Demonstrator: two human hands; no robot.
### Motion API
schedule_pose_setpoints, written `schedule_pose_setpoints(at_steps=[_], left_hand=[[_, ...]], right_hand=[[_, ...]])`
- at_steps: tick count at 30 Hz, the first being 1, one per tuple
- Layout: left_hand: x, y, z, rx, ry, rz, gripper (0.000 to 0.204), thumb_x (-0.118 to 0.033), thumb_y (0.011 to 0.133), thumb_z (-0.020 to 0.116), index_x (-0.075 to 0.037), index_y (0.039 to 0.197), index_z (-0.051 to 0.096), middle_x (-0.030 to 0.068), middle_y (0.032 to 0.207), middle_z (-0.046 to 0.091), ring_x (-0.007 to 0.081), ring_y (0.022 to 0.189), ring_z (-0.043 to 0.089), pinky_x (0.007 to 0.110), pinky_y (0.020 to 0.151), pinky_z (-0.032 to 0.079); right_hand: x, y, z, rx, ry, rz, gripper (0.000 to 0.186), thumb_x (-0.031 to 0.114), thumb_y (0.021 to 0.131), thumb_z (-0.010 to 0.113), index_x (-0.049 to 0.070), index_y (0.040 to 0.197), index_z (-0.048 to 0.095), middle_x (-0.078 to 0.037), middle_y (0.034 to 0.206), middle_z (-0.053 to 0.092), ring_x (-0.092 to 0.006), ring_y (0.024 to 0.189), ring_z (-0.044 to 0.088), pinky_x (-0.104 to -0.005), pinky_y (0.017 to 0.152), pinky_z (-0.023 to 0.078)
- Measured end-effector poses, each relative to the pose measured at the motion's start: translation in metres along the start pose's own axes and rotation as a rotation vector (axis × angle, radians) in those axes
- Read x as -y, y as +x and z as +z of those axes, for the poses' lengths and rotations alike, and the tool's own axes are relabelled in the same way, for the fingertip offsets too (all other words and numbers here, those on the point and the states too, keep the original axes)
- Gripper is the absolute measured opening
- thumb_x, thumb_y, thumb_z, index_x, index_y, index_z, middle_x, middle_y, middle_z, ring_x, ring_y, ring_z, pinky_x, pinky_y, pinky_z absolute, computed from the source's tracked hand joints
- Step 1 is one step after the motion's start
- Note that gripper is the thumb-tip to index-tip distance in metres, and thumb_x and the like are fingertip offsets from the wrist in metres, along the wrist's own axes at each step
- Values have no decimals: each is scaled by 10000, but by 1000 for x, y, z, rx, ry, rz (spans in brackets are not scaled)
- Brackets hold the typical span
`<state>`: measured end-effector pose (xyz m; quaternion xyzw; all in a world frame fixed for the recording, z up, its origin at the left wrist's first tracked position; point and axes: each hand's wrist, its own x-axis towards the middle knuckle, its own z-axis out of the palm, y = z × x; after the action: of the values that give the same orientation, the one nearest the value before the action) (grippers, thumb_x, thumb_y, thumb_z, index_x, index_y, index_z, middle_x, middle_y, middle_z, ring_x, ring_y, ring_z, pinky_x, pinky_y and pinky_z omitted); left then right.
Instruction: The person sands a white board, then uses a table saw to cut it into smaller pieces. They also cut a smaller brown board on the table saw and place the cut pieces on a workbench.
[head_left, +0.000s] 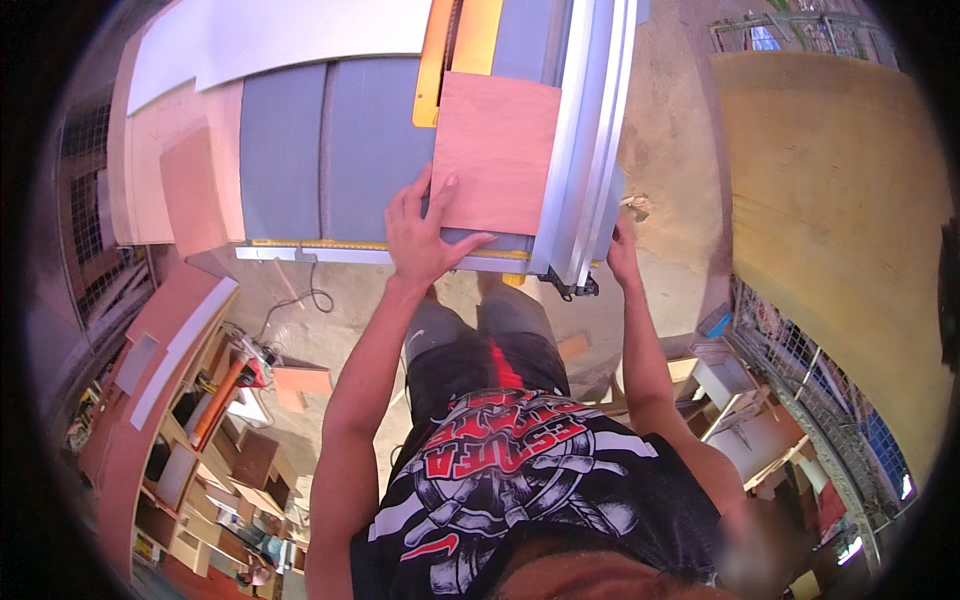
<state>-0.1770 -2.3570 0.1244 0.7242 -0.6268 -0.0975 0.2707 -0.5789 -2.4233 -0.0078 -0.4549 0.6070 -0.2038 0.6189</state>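
Observation:
A reddish square of plywood (497, 150) lies flat on the grey table saw top (375, 150), along the silver rip fence (575, 150). My left hand (420, 230) is spread at the board's near left corner. Its fingertips touch the left edge and its thumb points right along the near edge. My right hand (623, 255) is low on the far side of the fence, at its right. The fingers there are partly hidden, so I cannot make out their grip. A yellow blade guard (432, 75) stands beyond the board.
White sheets (290, 35) and a plywood offcut (190, 190) lie at the left. Shelves with wood pieces (170, 400) stand at lower left. A large tan panel (830, 200) is on the right. A black cord (300, 300) hangs below the saw's front rail (320, 256).

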Motion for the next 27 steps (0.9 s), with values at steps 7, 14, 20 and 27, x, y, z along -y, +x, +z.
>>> schedule_pose_setpoints(at_steps=[7,14,20,27], left_hand=[[-2,0,1,-20,29,40,943,-667,645,847,-167,1404,593,156,1455,512,349,1187,524,473,980,428],[-6,3,1,-41,34,65,917,-648,656,854,-154,1386,601,164,1435,534,354,1165,538,473,974,430],[-5,3,-2,-58,43,50,900,-657,664,841,-169,1381,600,141,1446,534,343,1162,541,477,979,431],[-3,-10,-9,-46,65,-15,894,-713,678,782,-187,1377,602,105,1476,506,322,1198,516,468,979,429]], right_hand=[[-8,30,11,-56,-351,-286,439,103,951,646,45,1378,559,-120,1117,676,-229,991,639,-363,901,517],[0,83,11,-116,-484,-421,398,158,929,657,57,1308,588,-141,1172,642,-301,1062,632,-382,931,512],[4,121,16,-40,-284,-289,424,186,950,623,11,1332,562,-192,1258,603,-362,1114,589,-407,995,486],[11,77,-22,-153,-654,-297,353,155,964,635,-16,1271,605,-210,1228,661,-320,1095,633,-411,963,494]])
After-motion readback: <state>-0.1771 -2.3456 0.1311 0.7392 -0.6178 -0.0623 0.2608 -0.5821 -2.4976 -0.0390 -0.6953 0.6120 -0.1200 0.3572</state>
